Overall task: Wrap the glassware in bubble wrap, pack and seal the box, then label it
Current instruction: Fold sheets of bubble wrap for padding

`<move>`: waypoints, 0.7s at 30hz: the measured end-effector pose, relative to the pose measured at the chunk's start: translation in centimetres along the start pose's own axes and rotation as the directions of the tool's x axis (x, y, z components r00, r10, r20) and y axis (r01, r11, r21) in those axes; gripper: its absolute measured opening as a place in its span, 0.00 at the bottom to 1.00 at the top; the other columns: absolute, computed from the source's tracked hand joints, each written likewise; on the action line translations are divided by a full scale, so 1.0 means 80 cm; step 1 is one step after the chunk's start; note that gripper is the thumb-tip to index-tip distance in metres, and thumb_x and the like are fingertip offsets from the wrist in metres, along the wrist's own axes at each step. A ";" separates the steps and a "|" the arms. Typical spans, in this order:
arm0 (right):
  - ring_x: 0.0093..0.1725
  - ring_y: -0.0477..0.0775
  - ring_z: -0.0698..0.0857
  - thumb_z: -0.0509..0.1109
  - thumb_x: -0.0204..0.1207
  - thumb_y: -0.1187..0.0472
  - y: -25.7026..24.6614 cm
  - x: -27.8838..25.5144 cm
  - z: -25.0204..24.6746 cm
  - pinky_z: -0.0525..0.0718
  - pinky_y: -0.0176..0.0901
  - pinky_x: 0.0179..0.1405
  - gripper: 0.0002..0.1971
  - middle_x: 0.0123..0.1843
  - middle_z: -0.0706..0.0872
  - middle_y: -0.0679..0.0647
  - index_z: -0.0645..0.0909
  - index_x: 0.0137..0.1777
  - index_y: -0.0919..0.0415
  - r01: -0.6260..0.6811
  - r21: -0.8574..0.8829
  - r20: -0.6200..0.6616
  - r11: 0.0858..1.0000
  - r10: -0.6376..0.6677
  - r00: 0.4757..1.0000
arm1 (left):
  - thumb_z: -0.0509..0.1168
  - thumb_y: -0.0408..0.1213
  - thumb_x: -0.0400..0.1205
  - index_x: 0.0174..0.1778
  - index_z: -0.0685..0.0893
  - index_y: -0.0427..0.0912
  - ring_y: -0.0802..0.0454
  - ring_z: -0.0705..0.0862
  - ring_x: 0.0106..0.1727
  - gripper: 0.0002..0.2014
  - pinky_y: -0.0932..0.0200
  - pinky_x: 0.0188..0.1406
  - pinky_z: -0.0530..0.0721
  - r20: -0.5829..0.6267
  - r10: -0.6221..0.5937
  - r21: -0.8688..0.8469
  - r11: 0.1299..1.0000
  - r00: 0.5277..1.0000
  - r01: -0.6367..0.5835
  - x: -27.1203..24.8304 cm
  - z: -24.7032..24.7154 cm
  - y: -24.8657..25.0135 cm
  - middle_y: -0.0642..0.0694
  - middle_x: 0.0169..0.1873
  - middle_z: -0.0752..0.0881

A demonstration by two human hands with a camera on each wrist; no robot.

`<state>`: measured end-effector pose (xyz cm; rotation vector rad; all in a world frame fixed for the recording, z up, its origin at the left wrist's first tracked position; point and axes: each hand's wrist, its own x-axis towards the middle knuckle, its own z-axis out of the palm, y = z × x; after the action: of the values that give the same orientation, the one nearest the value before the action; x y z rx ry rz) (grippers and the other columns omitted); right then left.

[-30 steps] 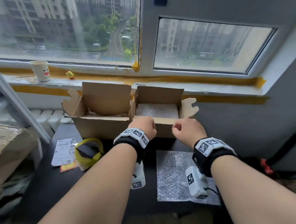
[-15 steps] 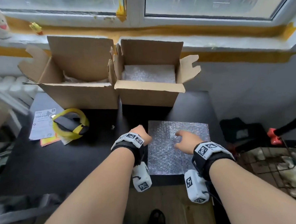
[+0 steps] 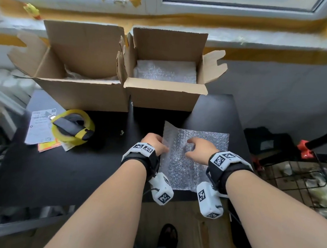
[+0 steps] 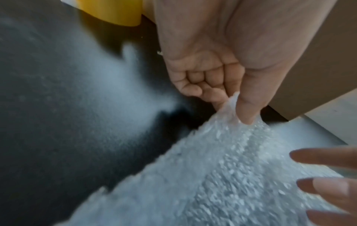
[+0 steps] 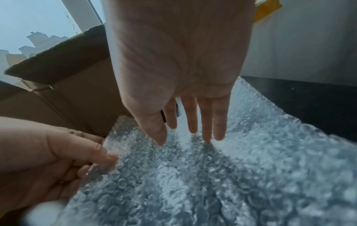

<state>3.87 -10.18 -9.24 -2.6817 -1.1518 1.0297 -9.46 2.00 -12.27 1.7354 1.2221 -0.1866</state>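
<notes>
Whereas both hands were at the open box (image 3: pixel 164 97) 1 s ago, the left hand (image 3: pixel 154 143) now pinches the near-left edge of the bubble wrap sheet (image 3: pixel 198 163) lying on the worktop (image 3: pixel 61 171), lifting it. With fingers straight, the right hand's (image 3: pixel 201 150) grip is wide and holds nothing above the sheet; no glassware is visible, so wrapping likely is only beginning.

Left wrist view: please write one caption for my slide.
Left hand pinches the bubble wrap sheet corner above the black table.

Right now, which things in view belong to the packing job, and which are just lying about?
Job:
bubble wrap sheet, left edge pinched by left hand
right hand
right box
left box
tape roll
label slip

Lying about:
yellow toy on windowsill
</notes>
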 end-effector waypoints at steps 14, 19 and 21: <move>0.50 0.57 0.84 0.70 0.74 0.65 -0.076 -0.052 -0.086 0.78 0.41 0.46 0.07 0.45 0.84 0.52 0.81 0.38 0.52 0.138 0.183 -0.157 0.973 -0.109 0.981 | 0.68 0.25 0.75 0.30 0.86 0.47 0.60 0.82 0.32 0.13 0.72 0.32 0.79 -0.033 0.242 -0.015 0.970 0.970 -0.243 -0.088 -0.134 0.065 0.51 0.33 0.87; 0.28 0.48 0.79 0.65 0.77 0.72 -0.134 -0.068 -0.130 0.77 0.31 0.23 0.15 0.23 0.83 0.50 0.80 0.31 0.59 0.229 0.441 -0.183 0.868 -0.162 0.970 | 0.78 0.44 0.71 0.49 0.86 0.50 0.53 0.86 0.51 0.13 0.59 0.54 0.82 -0.392 0.196 -0.093 0.964 0.899 -0.250 -0.121 -0.209 0.063 0.50 0.48 0.89; 0.27 0.50 0.79 0.64 0.78 0.71 -0.156 -0.074 -0.149 0.79 0.34 0.26 0.12 0.27 0.82 0.53 0.77 0.34 0.59 0.240 0.537 -0.221 0.809 -0.140 0.965 | 0.79 0.48 0.70 0.59 0.82 0.47 0.52 0.84 0.54 0.24 0.60 0.51 0.78 -0.492 0.173 -0.136 0.953 0.853 -0.272 -0.133 -0.235 0.060 0.49 0.54 0.86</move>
<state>0.16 -2.61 6.93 -2.0939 -0.8843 0.9042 -17.91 9.50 6.75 1.7796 1.3125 0.5210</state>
